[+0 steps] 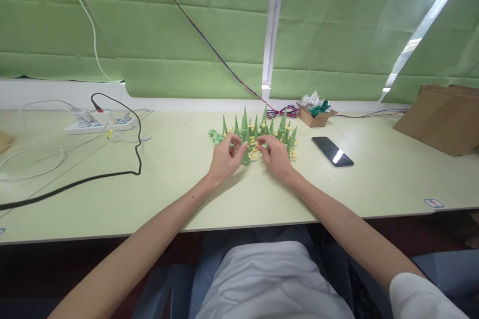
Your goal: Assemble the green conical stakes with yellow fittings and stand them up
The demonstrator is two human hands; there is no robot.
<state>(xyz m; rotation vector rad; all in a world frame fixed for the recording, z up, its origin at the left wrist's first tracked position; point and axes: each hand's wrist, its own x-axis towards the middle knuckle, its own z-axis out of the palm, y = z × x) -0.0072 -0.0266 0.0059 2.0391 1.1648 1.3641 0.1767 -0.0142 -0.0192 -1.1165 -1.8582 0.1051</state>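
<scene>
Green pointed cones (244, 120), several of them, stand in a cluster on the table, with small yellow pieces (294, 155) attached at their sides. My left hand (226, 158) has curled fingers, thumb and fingertips at the nearest green cone (246, 160) on the cluster's front side. From the right, my right hand (276, 157) pinches at a small yellow piece (255, 150) beside that cone; the fingertips partly cover it. Green stubby pieces (215, 135) lie at the cluster's left end. Both hands hide part of the cluster.
A black phone (332, 151) lies to the right. Behind it stands a small cardboard box (316, 118) with plastic wrap and green material. A large cardboard piece (437, 119) is far right. Left are a power strip (101, 124) and a black cable (140, 147). Coiled wires (282, 112) sit behind the cones.
</scene>
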